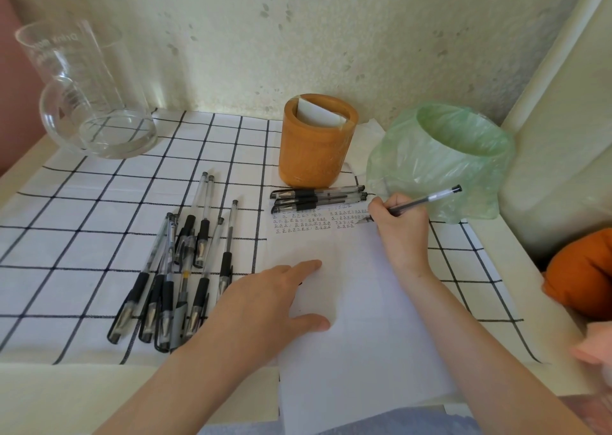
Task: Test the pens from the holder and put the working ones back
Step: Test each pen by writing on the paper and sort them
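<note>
My right hand (pixel 402 226) grips a clear black-ink pen (pixel 427 200), its tip down on the white paper (pixel 357 302) at the end of several rows of small written marks (pixel 318 220). My left hand (pixel 261 305) lies flat on the paper's left edge, fingers spread. Several capped black pens (pixel 175 275) lie in a loose pile on the checked cloth to the left. Three more pens (pixel 319 196) lie side by side at the paper's top edge. Behind them stands the orange-brown wooden holder (pixel 314 156), with only a white card visible inside.
A small bin lined with a green plastic bag (pixel 447 156) stands right of the holder. A glass jug (pixel 86 93) sits at the back left on the checked cloth (pixel 99 203). An orange object (pixel 583 275) lies off the table's right edge.
</note>
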